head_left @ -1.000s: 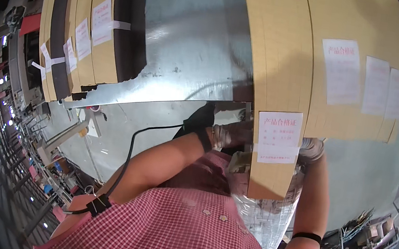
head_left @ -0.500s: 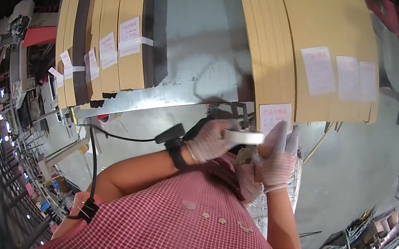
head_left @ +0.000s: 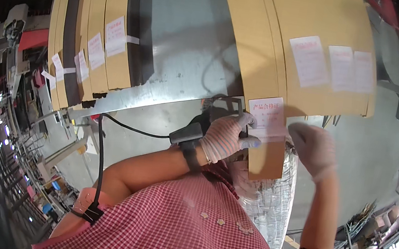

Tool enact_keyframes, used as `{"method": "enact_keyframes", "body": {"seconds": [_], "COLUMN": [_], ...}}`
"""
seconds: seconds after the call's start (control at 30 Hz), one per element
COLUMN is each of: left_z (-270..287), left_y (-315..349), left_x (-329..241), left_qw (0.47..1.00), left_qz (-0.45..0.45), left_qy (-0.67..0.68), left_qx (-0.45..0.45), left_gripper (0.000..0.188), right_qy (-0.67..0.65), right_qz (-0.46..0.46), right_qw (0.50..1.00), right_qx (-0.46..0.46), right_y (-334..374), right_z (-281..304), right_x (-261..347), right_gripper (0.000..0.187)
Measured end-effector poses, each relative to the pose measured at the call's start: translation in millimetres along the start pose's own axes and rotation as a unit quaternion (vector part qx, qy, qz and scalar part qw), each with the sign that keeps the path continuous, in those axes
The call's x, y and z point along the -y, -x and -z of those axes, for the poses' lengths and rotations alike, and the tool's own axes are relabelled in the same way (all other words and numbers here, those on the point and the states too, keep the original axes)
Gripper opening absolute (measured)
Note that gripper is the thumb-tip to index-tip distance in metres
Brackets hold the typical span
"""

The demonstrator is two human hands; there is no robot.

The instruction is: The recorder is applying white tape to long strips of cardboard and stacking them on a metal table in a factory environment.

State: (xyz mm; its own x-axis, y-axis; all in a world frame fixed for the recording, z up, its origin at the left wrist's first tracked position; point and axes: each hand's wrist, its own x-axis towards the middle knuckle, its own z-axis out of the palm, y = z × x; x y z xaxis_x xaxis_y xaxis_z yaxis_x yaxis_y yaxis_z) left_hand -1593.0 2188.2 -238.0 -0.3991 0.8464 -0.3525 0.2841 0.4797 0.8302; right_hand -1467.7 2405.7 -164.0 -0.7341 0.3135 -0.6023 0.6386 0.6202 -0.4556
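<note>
My left hand point(head_left: 224, 137), in a striped white glove, touches the left edge of a white paper label point(head_left: 267, 113) on a cardboard sheet. Its thumb and forefinger are apart, and I see nothing held between them. Across the label's lower part runs a pale strip that looks like tape. Below it hangs a narrow cardboard flap point(head_left: 265, 160). My right hand point(head_left: 313, 149), gloved too, is raised just right of the flap, apart from the label. Its fingers are curled and smeared by motion; what they hold, if anything, is hidden.
Stacked flat cardboard point(head_left: 328, 20) with more white labels lies on the right of a grey metal table point(head_left: 187, 35). Another labelled stack point(head_left: 107, 67) stands left. A silvery wrapped bundle point(head_left: 275, 203) is below the flap. A black cable point(head_left: 142, 129) runs beside my left arm.
The white roll in my left hand is no longer visible. My right hand has moved right, off the label and flap. The left hand has shifted slightly right, to the label's edge.
</note>
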Motion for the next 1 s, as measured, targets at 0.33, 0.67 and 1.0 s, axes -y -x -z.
{"method": "enact_keyframes", "body": {"seconds": [0.33,0.67,1.0], "left_z": [10.9,-44.1,30.7], "left_y": [-29.6,84.3,43.0], "left_x": [15.6,3.6,31.9], "left_qw": [0.973,0.927,0.916], "left_qz": [0.108,0.145,0.146], "left_qy": [0.156,0.176,0.343], "left_qx": [-0.131,0.298,0.15], "left_gripper": [0.042,0.05,0.019], "right_qy": [-0.248,-0.116,-0.197], "right_qz": [-0.071,-0.111,0.075], "right_qw": [0.957,0.983,0.972], "right_qx": [-0.135,0.093,0.101], "right_y": [16.4,125.6,1.5], "right_z": [-67.4,-55.5,22.5], "right_x": [-8.2,-26.7,-32.9], "right_gripper": [0.043,0.046,0.027]}}
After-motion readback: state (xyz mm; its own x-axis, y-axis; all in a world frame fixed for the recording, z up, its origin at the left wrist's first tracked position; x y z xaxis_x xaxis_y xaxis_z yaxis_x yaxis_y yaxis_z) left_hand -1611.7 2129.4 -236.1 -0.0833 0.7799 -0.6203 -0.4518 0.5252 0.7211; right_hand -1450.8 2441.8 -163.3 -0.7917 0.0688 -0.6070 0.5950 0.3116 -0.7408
